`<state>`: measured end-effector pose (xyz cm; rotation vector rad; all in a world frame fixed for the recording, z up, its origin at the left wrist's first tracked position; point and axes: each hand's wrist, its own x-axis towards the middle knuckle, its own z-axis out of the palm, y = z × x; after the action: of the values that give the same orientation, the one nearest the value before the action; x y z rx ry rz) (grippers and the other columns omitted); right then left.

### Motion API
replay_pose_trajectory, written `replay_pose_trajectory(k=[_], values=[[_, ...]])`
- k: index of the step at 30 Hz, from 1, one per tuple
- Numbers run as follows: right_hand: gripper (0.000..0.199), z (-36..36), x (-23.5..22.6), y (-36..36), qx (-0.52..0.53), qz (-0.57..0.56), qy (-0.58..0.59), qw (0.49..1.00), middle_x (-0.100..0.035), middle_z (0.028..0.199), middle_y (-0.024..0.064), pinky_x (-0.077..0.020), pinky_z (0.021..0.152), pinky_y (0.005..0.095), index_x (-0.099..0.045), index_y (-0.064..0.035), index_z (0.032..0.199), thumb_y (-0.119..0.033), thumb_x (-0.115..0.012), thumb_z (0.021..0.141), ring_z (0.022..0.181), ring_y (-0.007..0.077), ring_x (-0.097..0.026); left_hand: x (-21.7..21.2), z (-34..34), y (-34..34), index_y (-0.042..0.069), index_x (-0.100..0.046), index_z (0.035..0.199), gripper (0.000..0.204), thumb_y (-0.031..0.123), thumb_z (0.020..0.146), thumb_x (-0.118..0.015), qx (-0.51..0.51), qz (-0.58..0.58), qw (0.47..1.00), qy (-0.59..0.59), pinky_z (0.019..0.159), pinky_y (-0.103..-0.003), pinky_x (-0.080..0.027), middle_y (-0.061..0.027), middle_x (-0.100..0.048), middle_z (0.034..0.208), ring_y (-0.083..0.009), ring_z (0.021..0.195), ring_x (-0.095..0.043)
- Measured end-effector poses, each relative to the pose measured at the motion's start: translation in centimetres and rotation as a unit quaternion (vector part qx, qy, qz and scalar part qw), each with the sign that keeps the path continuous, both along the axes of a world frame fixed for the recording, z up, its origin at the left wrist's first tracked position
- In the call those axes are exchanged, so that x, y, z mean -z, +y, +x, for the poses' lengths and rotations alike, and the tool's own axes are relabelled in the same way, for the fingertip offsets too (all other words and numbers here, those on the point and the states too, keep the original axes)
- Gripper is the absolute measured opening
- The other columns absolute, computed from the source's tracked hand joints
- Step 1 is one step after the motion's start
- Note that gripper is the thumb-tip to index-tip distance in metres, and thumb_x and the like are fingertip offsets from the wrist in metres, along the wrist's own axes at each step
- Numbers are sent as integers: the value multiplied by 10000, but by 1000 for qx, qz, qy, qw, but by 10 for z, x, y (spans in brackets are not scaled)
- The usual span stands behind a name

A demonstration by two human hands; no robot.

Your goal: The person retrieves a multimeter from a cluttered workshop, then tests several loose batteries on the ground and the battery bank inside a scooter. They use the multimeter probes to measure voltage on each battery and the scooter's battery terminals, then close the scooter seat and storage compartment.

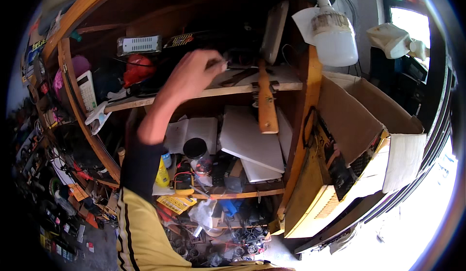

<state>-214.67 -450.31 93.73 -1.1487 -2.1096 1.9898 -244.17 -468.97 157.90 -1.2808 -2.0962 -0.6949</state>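
My left hand (196, 72) is raised in front of the upper wooden shelf, its thumb and fingers brought together in a pinch. Whatever sits between the fingertips, if anything, is too small and dark to make out. Just right of the fingertips, dark items lie in shadow on the upper shelf (233, 90). A wooden-handled tool (267, 107) juts out over the shelf's front edge, farther to the right. Left of my hand are a red plastic bag (139, 69) and a packaged white slotted piece (140, 44). My right hand is out of view.
A white bulb lamp (336, 40) hangs at the upper right, above an open cardboard box (352, 118). Below the shelf are white boards (252, 137), a black-lidded jar (195, 149) and a yellow bottle (162, 174). Clutter covers the floor at left.
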Motion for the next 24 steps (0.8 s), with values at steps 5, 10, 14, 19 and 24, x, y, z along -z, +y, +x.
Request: replay_pose_trajectory(k=[5, 10, 14, 19, 24], values=[[274, -1, 0, 14, -13, 1, 7, 1000, -676, 890, 140, -542, 723, 375, -625, 6, 1071, -238, -690, 965, 795, 218, -647, -39, -94, 97, -21, -744, 1213, 484, 405, 985, -708, -144, -180, 972, -33, 962, -459, -533, -258, -742, 1165, -378, 1112, -715], [287, 11, 2, 34, -6, 1, 2, 1000, -680, 899, 143, -543, 729, 375, -628, 12, 1082, -241, -695, 965, 802, 219, -650, -29, -156, 150, -29, -693, 1331, 706, 569, 957, -688, -261, -218, 939, -54, 1104, -461, -489, -272, -648, 1412, -396, 1304, -629], [297, 22, 8, 39, -2, -1, -1, 1000, -683, 907, 146, -545, 735, 375, -630, 17, 1090, -243, -699, 964, 807, 219, -652, -20, -183, 155, -1, -711, 1313, 696, 579, 928, -709, -277, -173, 945, -1, 1089, -455, -509, -257, -655, 1410, -396, 1298, -642], [310, 32, 6, 49, 8, 0, 2, 1000, -688, 916, 150, -546, 742, 375, -632, 23, 1101, -246, -704, 963, 813, 220, -654, -30, -180, 145, 89, -709, 1356, 522, 436, 969, -662, -362, -44, 929, -70, 1071, -477, -531, -205, -654, 1436, -391, 1321, -635], [324, 47, 13, 54, 25, 6, 8, 1000, -692, 925, 153, -548, 749, 375, -635, 28, 1112, -249, -709, 963, 820, 220, -657, -43, -175, 144, 102, -698, 1380, 481, 355, 971, -673, -326, 12, 937, -122, 1086, -484, -517, -219, -649, 1434, -392, 1339, -621]])
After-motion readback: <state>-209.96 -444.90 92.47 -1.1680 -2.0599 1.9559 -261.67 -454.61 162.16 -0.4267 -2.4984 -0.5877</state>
